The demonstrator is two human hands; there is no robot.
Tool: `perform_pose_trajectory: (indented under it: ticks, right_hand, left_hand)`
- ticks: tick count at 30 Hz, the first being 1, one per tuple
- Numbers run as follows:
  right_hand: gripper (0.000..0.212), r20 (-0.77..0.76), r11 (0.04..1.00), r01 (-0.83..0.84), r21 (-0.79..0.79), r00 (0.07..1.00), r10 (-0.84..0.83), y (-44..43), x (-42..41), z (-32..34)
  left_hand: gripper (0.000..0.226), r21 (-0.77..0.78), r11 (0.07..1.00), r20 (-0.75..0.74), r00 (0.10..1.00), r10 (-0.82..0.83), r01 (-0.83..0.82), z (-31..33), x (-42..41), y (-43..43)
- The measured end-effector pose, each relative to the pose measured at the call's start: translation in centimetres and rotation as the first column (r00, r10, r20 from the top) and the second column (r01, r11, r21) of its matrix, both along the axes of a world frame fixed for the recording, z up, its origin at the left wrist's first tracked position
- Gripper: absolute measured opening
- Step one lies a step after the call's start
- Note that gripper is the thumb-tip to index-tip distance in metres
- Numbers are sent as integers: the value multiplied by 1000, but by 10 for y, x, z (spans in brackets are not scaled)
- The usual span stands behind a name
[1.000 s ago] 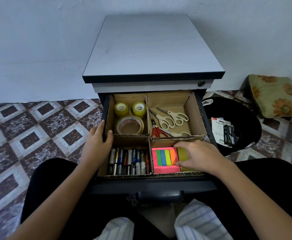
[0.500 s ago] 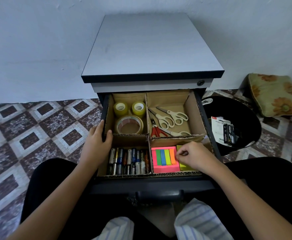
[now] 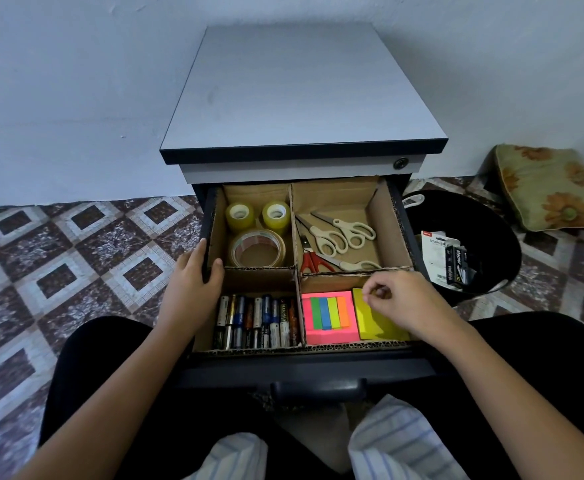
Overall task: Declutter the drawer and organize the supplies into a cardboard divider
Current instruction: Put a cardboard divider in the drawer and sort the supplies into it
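Right hand (image 3: 401,299) hovers over the near-right compartment of the cardboard divider (image 3: 295,271), fingertips (image 3: 370,295) pinched together right at the far edge of the yellow sticky notes (image 3: 375,322). I cannot tell whether I am actually nipping the top sheet or only touching it. My left hand (image 3: 193,271) is clamped on the left wall of the drawer (image 3: 211,233), thumb inside, fingers outside, holding it steady.

The pink sticky pad (image 3: 330,336), with its strip of colored flags (image 3: 330,312) on top, lies flat just beside the yellow one, the two touching along one edge. Batteries (image 3: 257,320) fill the near-left compartment, three tape rolls (image 3: 257,233) sit in the far-left, and the scissors (image 3: 335,233) lie in the far-right.

As I judge it, the sorting is almost finished and this step is squaring the yellow pad into its slot. To do it well I should press on the whole pad, not on a single sheet, since one leaf may peel or curl. I want it slid flush against the pink pad and lying flat on the floor of the compartment, without nudging the flags loose. Keeping the left hand braced should stop the drawer from rolling while I push.
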State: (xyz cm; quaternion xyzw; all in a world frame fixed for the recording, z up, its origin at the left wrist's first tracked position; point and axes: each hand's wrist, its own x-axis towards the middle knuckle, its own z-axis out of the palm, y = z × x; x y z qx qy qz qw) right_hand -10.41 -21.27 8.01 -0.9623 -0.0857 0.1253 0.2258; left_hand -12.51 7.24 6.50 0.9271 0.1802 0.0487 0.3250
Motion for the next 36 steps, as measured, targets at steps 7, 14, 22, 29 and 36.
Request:
perform_pose_trajectory:
  ticks: [7,14,22,29,36]
  right_hand:
    - [14,-41,998,59,29,997,-58,-3,0,-1]
    - [33,-24,921,-186,-342,982,190,7,-1,-11]
    - [40,-59,914,-247,-322,969,241,0,-1,-10]
    - [34,-81,897,-257,-359,966,244,1,1,-12]
    - [33,-124,903,-243,-353,969,213,-1,7,-16]
  left_hand:
    - [55,-1,1000,12,1000,-4,4,-1,0,0]
    - [55,7,1000,8,1000,-6,6,-2,0,2]
    - [54,5,1000,4,1000,-1,1,-1,0,0]
    - [55,9,1000,17,1000,0,0,-1,0,0]
    - [55,11,1000,11,1000,2,-3,-1,0,0]
